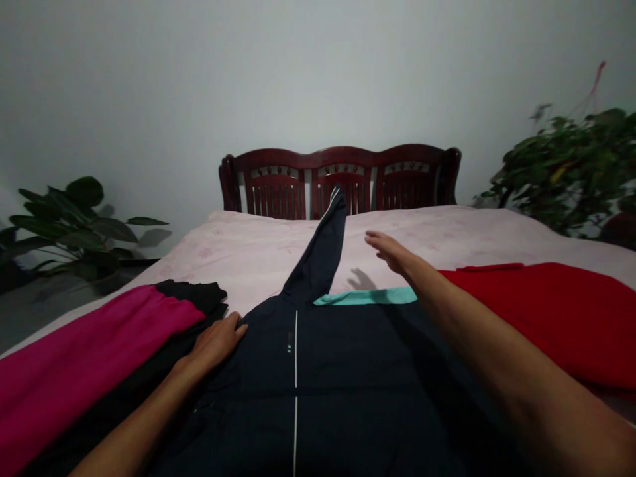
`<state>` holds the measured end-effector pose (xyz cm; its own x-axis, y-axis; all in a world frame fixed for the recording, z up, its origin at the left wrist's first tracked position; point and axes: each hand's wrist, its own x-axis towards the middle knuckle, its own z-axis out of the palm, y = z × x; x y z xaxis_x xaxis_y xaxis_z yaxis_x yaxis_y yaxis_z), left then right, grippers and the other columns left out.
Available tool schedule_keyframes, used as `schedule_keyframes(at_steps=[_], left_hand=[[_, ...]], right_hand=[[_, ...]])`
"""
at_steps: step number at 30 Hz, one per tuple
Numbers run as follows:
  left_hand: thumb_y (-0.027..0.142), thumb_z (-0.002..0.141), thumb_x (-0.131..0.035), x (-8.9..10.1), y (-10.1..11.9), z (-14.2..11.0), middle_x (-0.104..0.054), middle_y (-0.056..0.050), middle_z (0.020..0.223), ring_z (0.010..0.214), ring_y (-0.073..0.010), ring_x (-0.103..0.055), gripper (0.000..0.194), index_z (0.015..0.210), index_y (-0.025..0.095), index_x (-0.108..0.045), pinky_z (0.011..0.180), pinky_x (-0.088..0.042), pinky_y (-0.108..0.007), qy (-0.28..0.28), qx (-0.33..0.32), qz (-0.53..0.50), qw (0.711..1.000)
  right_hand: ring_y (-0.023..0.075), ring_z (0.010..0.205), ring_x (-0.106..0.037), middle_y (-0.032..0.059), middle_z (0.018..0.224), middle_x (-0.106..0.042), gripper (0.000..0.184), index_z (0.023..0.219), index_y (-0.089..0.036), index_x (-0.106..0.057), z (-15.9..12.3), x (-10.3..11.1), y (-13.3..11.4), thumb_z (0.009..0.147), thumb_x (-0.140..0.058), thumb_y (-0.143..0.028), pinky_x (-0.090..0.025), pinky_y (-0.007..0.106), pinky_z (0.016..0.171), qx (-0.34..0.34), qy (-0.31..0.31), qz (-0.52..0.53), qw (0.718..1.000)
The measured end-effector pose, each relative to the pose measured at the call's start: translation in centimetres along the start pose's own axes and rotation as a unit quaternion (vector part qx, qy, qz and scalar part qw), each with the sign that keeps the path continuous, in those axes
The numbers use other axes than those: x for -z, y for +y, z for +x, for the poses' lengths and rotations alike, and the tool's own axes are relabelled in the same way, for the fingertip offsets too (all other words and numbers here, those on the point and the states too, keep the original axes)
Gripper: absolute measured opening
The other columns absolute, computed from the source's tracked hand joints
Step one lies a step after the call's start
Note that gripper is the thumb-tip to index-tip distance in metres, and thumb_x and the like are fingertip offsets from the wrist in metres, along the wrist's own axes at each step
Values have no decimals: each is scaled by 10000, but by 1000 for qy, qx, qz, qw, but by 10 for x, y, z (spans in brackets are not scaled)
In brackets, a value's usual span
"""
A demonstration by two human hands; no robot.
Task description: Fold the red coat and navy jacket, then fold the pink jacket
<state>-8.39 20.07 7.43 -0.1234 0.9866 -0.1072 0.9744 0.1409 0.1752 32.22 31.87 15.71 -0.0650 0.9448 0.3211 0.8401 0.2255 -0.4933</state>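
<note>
A dark navy jacket [348, 377] with a thin white line down it lies spread on the bed in front of me. One navy flap [320, 248] stands up from its top in mid-air, white-edged at the tip; whether it is a hood or a sleeve I cannot tell. A turquoise strip [370, 297] shows along the top edge. My left hand [217, 341] is at the jacket's upper left edge, fingers closed on the cloth. Above the bed, right of the raised flap, my right hand [390, 250] hangs apart from the cloth, fingers stretched out and holding nothing.
On the left lie a magenta garment [99, 361] and black cloth [199, 290]. A red garment [556, 318] lies on the right of the pink bedsheet [238, 248]. Behind stands a dark wooden headboard [342, 159], with leafy plants [74, 218] at left and a bushy plant [571, 172] at right.
</note>
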Motion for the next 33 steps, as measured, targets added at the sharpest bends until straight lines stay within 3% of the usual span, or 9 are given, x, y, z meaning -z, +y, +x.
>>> schedule_keyframes(at_steps=[5,9,12,15,20,24,27,30,33], left_hand=[[425,979,-335,1,0,-8,-725,-150,1106,1039,-331,-692,349,1129,209,-564,772,-480,-379,8,3,26,1000],[384,1003,-309,5,-5,-19,-705,-137,1174,1056,-312,-685,330,1163,197,-529,777,-492,-367,56,2,55,997],[365,1018,-274,3,-9,-24,-680,-130,1225,1060,-294,-681,347,1221,193,-496,756,-505,-352,84,14,89,992],[329,1019,-268,0,-7,-25,-661,-146,1236,1062,-282,-673,377,1276,175,-498,767,-517,-341,74,11,140,987],[263,966,-407,8,8,-45,-602,-197,1330,1186,-332,-599,464,1406,155,-509,971,-475,-445,96,-29,207,973],[387,956,-493,-5,32,-93,-433,-142,1566,1458,-314,-366,552,1475,202,-486,1197,-279,-445,84,-129,145,977],[517,968,-439,-31,37,-131,-353,-82,1624,1511,-303,-278,613,1538,299,-386,1220,-238,-494,36,-171,79,981],[548,960,-440,-53,21,-154,-330,-77,1631,1511,-311,-278,630,1548,338,-352,1216,-228,-532,33,-189,69,979],[531,975,-418,-60,0,-160,-336,-94,1627,1506,-298,-294,613,1544,311,-367,1226,-212,-512,77,-200,76,974]], right_hand=[[289,1369,-462,147,1475,-520,430,1360,-150,-585,-78,-29,24,956,-526,-285,-336,442,1169,53,-78,-77,993],[284,1467,-339,124,1586,-391,575,1507,-179,-444,-121,-50,45,1000,-390,-445,-232,461,1215,145,-176,-159,960],[303,1503,-259,107,1627,-316,615,1547,-212,-375,-106,-47,62,1005,-351,-504,-179,511,1220,72,-206,-207,954],[314,1474,-319,132,1580,-400,530,1486,-203,-463,-75,-33,73,1010,-372,-416,-199,550,1196,-32,-209,-244,946],[366,1423,-377,261,1492,-466,510,1406,-74,-513,-72,-22,38,1004,-384,-360,-211,621,1149,-51,-180,-257,948],[311,1488,-285,170,1606,-337,628,1529,-151,-388,-141,-28,-27,1006,-343,-496,-235,487,1190,48,-216,-184,958],[316,1525,-186,124,1650,-239,728,1588,-215,-281,-210,-27,-54,977,-342,-607,-179,530,1212,145,-296,-87,940],[317,1524,-190,87,1657,-220,720,1576,-290,-308,-255,-15,-33,952,-385,-642,-153,560,1213,178,-323,-89,925],[306,1521,-208,102,1651,-230,686,1574,-254,-319,-269,7,26,976,-356,-589,-147,558,1213,97,-239,-190,947]])
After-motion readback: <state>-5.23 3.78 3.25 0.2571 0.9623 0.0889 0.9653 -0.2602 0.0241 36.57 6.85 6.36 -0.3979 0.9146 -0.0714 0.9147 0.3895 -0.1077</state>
